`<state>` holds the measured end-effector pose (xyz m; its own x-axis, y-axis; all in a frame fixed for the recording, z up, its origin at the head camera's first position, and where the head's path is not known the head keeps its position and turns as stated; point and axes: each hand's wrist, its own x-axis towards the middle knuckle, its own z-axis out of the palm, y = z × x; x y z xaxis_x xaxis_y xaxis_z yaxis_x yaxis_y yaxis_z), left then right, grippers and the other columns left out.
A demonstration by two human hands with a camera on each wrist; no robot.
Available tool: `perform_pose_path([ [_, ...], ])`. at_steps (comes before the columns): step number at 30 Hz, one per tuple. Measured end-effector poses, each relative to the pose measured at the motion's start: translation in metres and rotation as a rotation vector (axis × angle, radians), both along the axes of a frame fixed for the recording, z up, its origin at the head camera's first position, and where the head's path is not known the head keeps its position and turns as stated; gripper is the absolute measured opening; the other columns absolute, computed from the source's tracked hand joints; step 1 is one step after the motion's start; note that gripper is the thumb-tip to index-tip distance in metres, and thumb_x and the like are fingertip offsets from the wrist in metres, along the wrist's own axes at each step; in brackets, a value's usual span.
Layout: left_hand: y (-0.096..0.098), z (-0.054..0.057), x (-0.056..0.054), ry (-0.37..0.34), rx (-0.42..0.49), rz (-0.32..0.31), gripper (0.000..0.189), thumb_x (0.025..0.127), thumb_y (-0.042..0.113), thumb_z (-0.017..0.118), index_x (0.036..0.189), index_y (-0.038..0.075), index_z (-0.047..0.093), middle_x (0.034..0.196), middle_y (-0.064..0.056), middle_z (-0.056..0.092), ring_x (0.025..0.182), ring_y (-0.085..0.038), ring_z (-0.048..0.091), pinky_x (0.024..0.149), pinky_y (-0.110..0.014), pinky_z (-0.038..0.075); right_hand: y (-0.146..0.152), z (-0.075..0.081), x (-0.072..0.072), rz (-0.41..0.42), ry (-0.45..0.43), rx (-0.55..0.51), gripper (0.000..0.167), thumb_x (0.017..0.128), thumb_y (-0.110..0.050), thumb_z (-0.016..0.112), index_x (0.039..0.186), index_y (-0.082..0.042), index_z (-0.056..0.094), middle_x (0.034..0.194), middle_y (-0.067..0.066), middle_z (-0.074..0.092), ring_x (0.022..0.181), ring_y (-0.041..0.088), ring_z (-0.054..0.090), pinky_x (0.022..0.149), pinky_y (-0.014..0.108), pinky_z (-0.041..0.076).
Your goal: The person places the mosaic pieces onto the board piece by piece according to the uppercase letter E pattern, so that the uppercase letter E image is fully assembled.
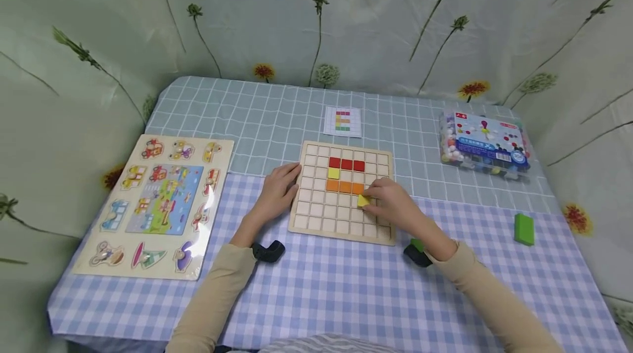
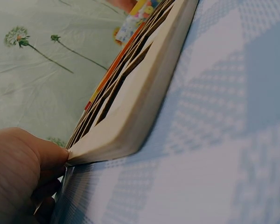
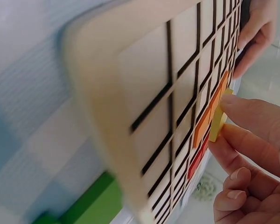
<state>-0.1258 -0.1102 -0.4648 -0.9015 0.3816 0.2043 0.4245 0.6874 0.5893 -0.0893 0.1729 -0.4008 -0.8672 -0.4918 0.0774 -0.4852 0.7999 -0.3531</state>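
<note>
A wooden grid board (image 1: 309, 224) lies on the table between the hands. On it are a row of red tiles (image 1: 346, 164), a yellow tile (image 1: 333, 173) below the row's left end, and a row of orange tiles (image 1: 344, 186). The right hand (image 1: 395, 204) pinches a second yellow tile (image 3: 218, 122) between thumb and fingertips, just over the board near the orange row's right end. Against the board's left edge rests the left hand (image 1: 277, 191), its thumb (image 2: 53, 154) touching the rim in the left wrist view. A pattern card (image 1: 343, 132) with a coloured E lies behind the board.
At left lies a wooden picture puzzle (image 1: 217, 149) with vehicle pieces. A clear box (image 1: 484, 144) of coloured balls stands at the back right. One green block (image 1: 524, 229) sits near the right edge; another green block (image 3: 95, 200) is partly hidden by the right wrist.
</note>
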Motion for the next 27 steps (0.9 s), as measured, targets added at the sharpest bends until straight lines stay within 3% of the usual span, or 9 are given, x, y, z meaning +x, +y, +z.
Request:
perform_pose_path([
  [7,0.0,0.001,0.0,0.056,0.031,0.002,0.045,0.092,0.011,0.049,0.135,-0.001,0.048,0.138,-0.018,0.05,0.126,-0.038,0.044,0.093,-0.058,0.036,-0.022,-0.001,-0.007,0.039,0.022,-0.002,0.024,0.072,-0.012,0.077,0.092,0.001,0.074,0.086,0.01,0.068,0.082,0.021,0.058,0.074,0.033,0.051],
  [14,0.001,0.003,-0.001,0.014,0.007,-0.005,0.046,0.091,0.009,0.053,0.135,-0.002,0.047,0.139,-0.019,0.049,0.128,-0.039,0.043,0.095,-0.059,0.037,-0.041,-0.007,-0.011,0.044,-0.007,-0.004,0.023,0.074,-0.013,0.076,0.092,-0.001,0.074,0.085,0.008,0.069,0.079,0.019,0.057,0.073,0.03,0.05],
  [27,0.0,0.002,0.0,0.027,0.012,-0.007,0.046,0.09,0.008,0.052,0.134,-0.003,0.048,0.138,-0.019,0.05,0.126,-0.039,0.045,0.095,-0.059,0.037,-0.053,-0.011,-0.013,0.062,0.034,0.022,0.021,0.075,-0.014,0.075,0.093,-0.002,0.074,0.087,0.008,0.067,0.081,0.019,0.055,0.074,0.029,0.05],
])
